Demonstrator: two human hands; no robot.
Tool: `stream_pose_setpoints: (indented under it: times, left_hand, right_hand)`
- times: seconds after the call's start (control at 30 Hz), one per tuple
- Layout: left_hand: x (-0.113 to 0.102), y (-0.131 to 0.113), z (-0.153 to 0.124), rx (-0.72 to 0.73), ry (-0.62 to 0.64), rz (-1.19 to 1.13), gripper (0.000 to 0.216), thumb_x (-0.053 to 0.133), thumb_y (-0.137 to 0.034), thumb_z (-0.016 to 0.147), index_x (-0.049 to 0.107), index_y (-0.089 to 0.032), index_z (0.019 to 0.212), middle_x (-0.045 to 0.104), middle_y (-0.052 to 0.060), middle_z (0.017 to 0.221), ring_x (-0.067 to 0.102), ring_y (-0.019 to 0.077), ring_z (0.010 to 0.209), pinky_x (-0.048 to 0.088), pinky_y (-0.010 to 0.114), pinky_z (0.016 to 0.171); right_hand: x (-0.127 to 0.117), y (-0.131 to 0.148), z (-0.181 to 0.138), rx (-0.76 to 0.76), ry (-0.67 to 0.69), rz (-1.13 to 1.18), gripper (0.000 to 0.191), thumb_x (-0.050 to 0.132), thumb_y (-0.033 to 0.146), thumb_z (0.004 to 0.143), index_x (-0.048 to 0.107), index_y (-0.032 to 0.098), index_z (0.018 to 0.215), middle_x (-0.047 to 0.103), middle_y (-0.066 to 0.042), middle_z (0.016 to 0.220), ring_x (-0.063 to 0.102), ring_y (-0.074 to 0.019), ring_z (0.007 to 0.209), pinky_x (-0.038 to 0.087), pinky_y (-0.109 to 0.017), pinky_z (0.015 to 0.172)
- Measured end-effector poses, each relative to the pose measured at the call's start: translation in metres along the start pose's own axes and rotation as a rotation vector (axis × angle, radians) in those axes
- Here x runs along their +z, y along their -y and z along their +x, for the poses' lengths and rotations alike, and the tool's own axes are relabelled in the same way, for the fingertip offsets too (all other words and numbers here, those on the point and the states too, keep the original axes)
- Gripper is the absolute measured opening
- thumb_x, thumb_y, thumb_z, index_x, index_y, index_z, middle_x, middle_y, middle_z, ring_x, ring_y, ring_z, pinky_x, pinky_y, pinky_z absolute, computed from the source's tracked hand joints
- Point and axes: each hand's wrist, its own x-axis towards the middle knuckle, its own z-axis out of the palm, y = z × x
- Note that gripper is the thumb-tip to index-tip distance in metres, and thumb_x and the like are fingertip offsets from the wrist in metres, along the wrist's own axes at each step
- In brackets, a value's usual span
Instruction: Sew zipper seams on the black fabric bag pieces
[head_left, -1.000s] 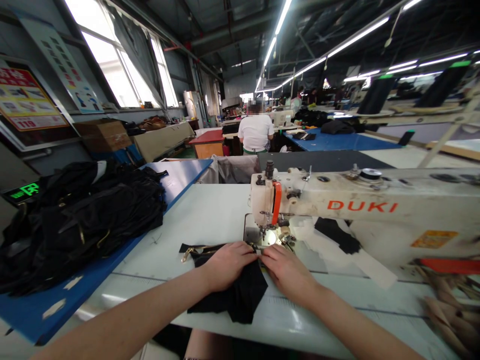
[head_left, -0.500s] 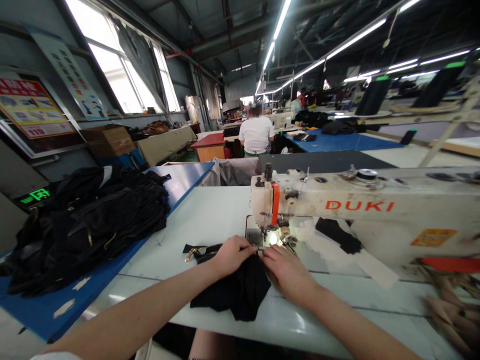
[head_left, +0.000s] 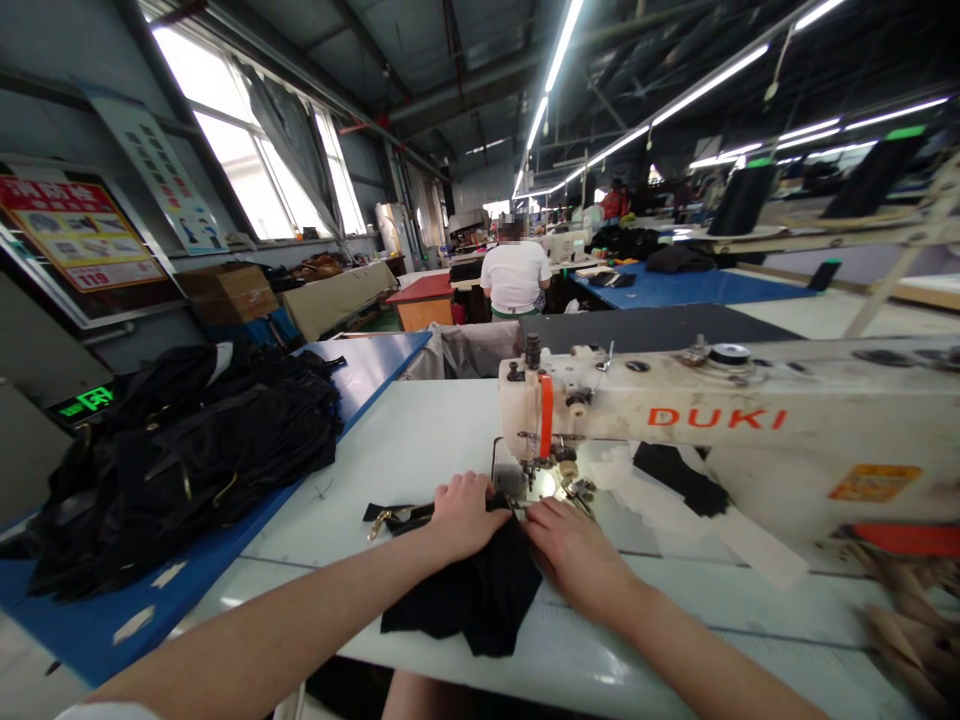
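Note:
A black fabric piece (head_left: pixel 480 605) lies on the pale sewing table in front of the needle area of a sewing machine (head_left: pixel 585 410). A gold-coloured zipper with its pull (head_left: pixel 381 522) shows along its upper left edge. My left hand (head_left: pixel 465 518) rests on top of the cloth, fingers laid over it and thumb apart. My right hand (head_left: pixel 574 550) has its fingers closed together at the cloth's right edge, close to the presser foot. The fingertips partly cover the edge between both hands. A small lamp lights the needle area.
To the left, a heap of black garments (head_left: pixel 195 450) with gold zippers covers a blue table (head_left: pixel 112 620). Black and white scraps (head_left: pixel 682 480) lie under the machine arm. Ahead sits a person in a white shirt (head_left: pixel 515 275). Thread cones (head_left: pixel 742 200) stand at right.
My left hand has loosened from a pinch near the cloth's edge and now lies flatter over the fabric, slightly to the left. The right hand stays at the edge. The view has shifted slightly.

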Motion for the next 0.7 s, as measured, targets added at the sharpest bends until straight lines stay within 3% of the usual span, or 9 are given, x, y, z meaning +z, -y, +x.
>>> stream_pose_setpoints:
  times: [0.13,0.27,0.43,0.53,0.7]
  left_hand:
    - [-0.015,-0.008,0.005,-0.029,0.145,0.051,0.034,0.055,-0.049,0.075,0.062,-0.018,0.089,0.067,0.009,0.095,0.057,0.0314,0.098,0.037,0.049,0.089]
    - [-0.020,-0.010,0.012,-0.062,0.226,-0.004,0.032,0.059,-0.049,0.071,0.063,-0.018,0.080,0.067,0.007,0.083,0.062,0.0272,0.086,0.042,0.037,0.079]
    - [-0.012,-0.001,0.021,-0.045,0.280,-0.107,0.029,0.064,-0.044,0.067,0.057,-0.017,0.059,0.050,-0.002,0.053,0.053,0.0161,0.058,0.034,0.024,0.052]
    - [-0.007,0.003,0.024,-0.053,0.296,-0.164,0.030,0.065,-0.043,0.065,0.053,-0.017,0.055,0.040,-0.005,0.048,0.044,0.0121,0.051,0.027,0.024,0.047]
    - [-0.005,0.004,0.029,-0.045,0.305,-0.216,0.028,0.066,-0.041,0.064,0.053,-0.018,0.055,0.039,-0.006,0.048,0.039,0.0109,0.050,0.026,0.024,0.048]
  right_hand:
    - [-0.001,0.000,0.000,-0.012,0.007,-0.002,0.015,0.049,0.013,0.086,0.063,0.016,0.092,0.059,-0.007,0.091,0.050,-0.0226,0.091,0.042,-0.036,0.084]
    - [-0.003,-0.001,0.000,-0.011,0.010,0.019,0.018,0.049,0.011,0.085,0.063,0.017,0.095,0.059,-0.008,0.091,0.050,-0.0229,0.092,0.042,-0.037,0.085]
    - [-0.005,-0.002,0.001,-0.011,0.026,0.061,0.021,0.048,0.009,0.083,0.063,0.017,0.096,0.059,-0.008,0.092,0.050,-0.0227,0.093,0.041,-0.037,0.086]
    - [-0.006,-0.002,0.000,-0.010,0.035,0.089,0.023,0.048,0.006,0.081,0.063,0.017,0.095,0.059,-0.008,0.092,0.050,-0.0223,0.094,0.041,-0.036,0.086]
    - [-0.005,-0.005,0.001,-0.009,0.033,0.085,0.025,0.047,0.007,0.082,0.063,0.018,0.097,0.059,-0.008,0.093,0.050,-0.0218,0.094,0.040,-0.036,0.087]
